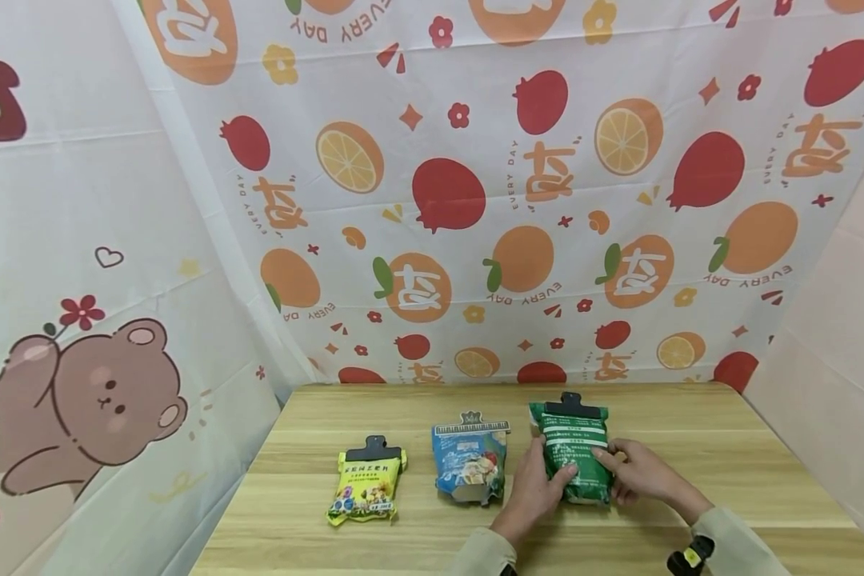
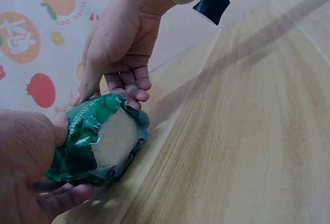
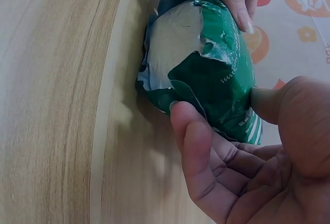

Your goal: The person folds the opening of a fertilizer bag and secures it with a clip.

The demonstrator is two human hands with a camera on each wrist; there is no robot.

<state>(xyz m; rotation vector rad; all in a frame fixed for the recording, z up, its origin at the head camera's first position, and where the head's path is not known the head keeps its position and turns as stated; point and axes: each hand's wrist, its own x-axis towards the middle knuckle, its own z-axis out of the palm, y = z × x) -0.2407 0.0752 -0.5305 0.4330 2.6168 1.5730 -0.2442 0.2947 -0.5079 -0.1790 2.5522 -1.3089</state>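
Observation:
A green plastic bag [image 1: 578, 460] with white print, its top closed by a black clip [image 1: 574, 406], is at the right of the table. My left hand [image 1: 536, 486] grips its left side, thumb on the front. On the opposite side my right hand [image 1: 644, 474] holds the bag with the thumb on the front and fingers curled behind. The right wrist view shows the bag's pale bottom panel [image 3: 172, 43], where the green film is folded and crumpled. Both hands also show around the bag in the left wrist view, the left hand [image 2: 26, 157] nearest the camera.
A blue bag [image 1: 470, 464] with a silver-and-black clip [image 1: 473, 422] stands left of my left hand. Farther left lies a yellow bag [image 1: 366, 490] with a black clip [image 1: 374, 450]. The wooden table [image 1: 295, 472] ends at a fruit-printed curtain [image 1: 446, 264] behind.

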